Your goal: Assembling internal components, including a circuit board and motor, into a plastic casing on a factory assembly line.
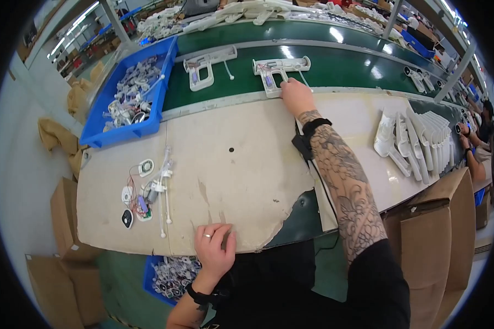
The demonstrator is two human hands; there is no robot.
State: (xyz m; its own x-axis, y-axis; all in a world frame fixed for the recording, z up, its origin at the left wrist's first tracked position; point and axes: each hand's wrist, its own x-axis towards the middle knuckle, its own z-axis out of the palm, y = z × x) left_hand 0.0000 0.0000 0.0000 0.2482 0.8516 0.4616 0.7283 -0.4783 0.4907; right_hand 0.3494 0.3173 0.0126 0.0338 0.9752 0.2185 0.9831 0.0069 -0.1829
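Observation:
My right arm reaches out to the green conveyor, where my right hand (297, 97) grips the handle end of a white gun-shaped plastic housing (268, 68). Wires and a purple cylinder show inside it, and a thin white rod hangs at its right. Some fingertips are hidden behind the hand. At the near edge of the worktable, my left hand (215, 248) rests with its fingers loosely bent and apart, holding nothing. To its left lies a loose set of wired parts (142, 200) with a purple cylinder, round black-and-white pieces and thin white rods.
Another gun-shaped housing (201, 77) lies farther left on the conveyor (357, 68). A blue bin (155, 107) of small parts stands at the table's far left. White shell halves (417, 140) are stacked at right, above a cardboard box (436, 236). A second blue bin (149, 277) sits below the table.

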